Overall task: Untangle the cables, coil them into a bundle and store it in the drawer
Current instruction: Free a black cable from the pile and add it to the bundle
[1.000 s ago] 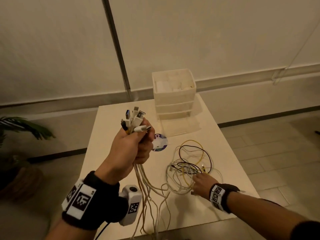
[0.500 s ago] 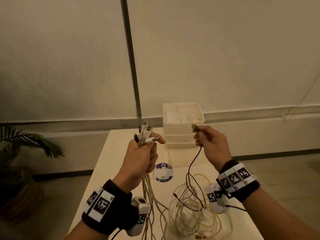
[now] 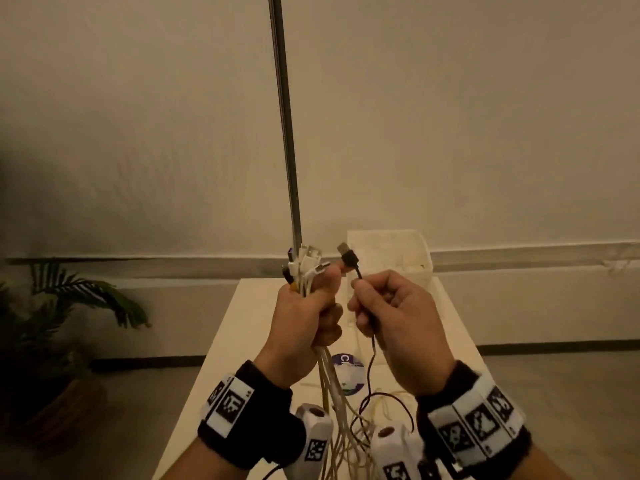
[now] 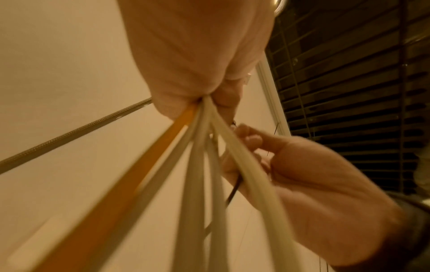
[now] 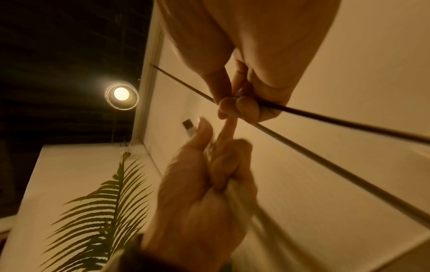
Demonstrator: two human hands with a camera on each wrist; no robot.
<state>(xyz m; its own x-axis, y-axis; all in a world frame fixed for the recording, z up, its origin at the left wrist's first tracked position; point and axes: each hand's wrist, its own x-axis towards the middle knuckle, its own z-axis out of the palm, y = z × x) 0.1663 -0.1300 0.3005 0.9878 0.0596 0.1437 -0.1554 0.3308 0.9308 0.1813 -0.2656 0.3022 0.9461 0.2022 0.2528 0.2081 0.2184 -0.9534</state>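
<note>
Left grip [image 3: 304,317] fisting cables [image 3: 304,261], right grip [image 3: 398,317] pinching black cable [image 3: 349,258]

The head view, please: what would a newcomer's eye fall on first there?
Probably the two raised hands at the centre: the left hand grips a bunch of mostly white cables with their plugs fanned out above the fist. Right beside it, the right hand pinches a thin black cable just below its black USB plug. Behind them a white plastic drawer unit stands on the pale table.

left hand [image 3: 304,320] fisted, right hand [image 3: 398,317] pinching
</note>
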